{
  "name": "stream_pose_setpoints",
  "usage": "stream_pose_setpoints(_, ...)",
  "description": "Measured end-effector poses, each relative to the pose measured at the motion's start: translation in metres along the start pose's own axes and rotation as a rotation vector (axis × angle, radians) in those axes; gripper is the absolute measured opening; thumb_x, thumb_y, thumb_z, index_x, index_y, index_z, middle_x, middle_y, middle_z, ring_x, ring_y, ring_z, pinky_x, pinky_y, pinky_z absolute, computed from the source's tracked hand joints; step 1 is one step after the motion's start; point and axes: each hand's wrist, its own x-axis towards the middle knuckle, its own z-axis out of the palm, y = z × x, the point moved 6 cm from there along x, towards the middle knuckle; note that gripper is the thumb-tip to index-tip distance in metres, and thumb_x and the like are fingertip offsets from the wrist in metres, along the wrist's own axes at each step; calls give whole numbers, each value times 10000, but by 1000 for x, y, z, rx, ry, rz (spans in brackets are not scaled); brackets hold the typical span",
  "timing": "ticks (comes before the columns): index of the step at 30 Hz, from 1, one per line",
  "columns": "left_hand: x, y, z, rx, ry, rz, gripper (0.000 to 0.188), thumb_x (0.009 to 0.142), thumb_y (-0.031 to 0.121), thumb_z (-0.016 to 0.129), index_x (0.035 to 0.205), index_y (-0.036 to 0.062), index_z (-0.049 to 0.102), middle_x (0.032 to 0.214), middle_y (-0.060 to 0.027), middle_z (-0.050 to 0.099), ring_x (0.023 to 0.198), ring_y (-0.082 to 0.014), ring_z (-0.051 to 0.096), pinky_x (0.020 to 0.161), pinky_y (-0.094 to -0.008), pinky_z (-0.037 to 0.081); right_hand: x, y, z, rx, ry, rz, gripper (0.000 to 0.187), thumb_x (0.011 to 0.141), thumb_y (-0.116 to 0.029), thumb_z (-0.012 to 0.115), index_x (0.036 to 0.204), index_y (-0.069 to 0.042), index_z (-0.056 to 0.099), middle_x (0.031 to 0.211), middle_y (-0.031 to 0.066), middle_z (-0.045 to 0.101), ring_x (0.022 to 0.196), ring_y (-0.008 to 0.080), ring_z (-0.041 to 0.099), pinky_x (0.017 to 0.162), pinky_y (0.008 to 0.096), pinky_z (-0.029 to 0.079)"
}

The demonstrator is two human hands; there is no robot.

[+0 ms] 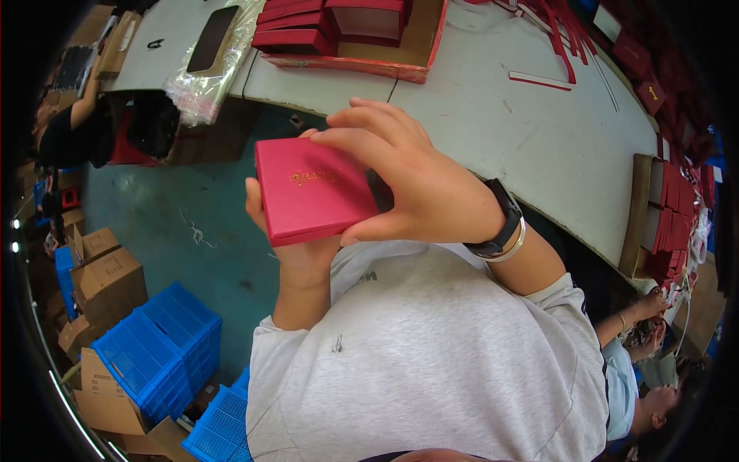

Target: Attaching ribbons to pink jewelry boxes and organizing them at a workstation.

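A square red gift box with gold lettering on its lid is held up in front of my chest, tilted toward me. My left hand supports it from below, its thumb along the box's left side and most of its fingers hidden underneath. With fingers arched over the right part of the lid, my right hand touches the box's far edge and its near right corner. The box looks closed. On my right wrist are a black band and a silver bangle.
Beyond my hands, a red carton of red boxes stands on the white table. Left of it lie plastic bags and a dark phone. Red strips lie far right. Blue crates stand lower left. Another person works at right.
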Motion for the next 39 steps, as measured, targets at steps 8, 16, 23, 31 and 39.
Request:
stream_pose_setpoints(8,-2,-2,-20,389,77,70,836,845,723,335,1355,61,356,1323,-120,445,1221,-251,445,993,-414,406,-1,14,4,151,-30,66,862,559,-303,830,1282,-41,440,1245,186,495,1158,367,473,998,424,350)
stream_pose_setpoints(16,-1,3,1,895,15,433,1002,748,671,604,1432,74,180,1362,-123,392,1231,-249,440,1014,-400,404,0,10,-2,179,55,36,807,587,-274,799,1274,-48,441,1177,153,552,1095,328,523,964,405,373)
stream_pose_setpoints(23,6,1,-10,821,-81,378,1063,621,480,825,1408,103,217,1409,-169,327,1284,-291,370,1053,-426,358,-8,13,-4,183,126,46,882,574,-364,824,1290,-44,420,1186,162,546,1096,334,519,966,403,376)
stream_pose_setpoints(31,3,30,7,914,10,620,939,720,664,623,1393,105,279,1379,-235,358,1295,-362,360,1063,-507,326,-30,21,-9,134,-149,150,409,668,-298,806,944,-66,614,982,71,619,987,262,562,902,363,406)
stream_pose_setpoints(39,5,48,-14,600,97,595,884,749,647,608,1377,98,317,1355,-166,406,1285,-357,379,1049,-498,358,-48,37,-8,329,-289,243,136,763,-128,722,811,-52,620,818,57,623,784,216,567,772,321,438)
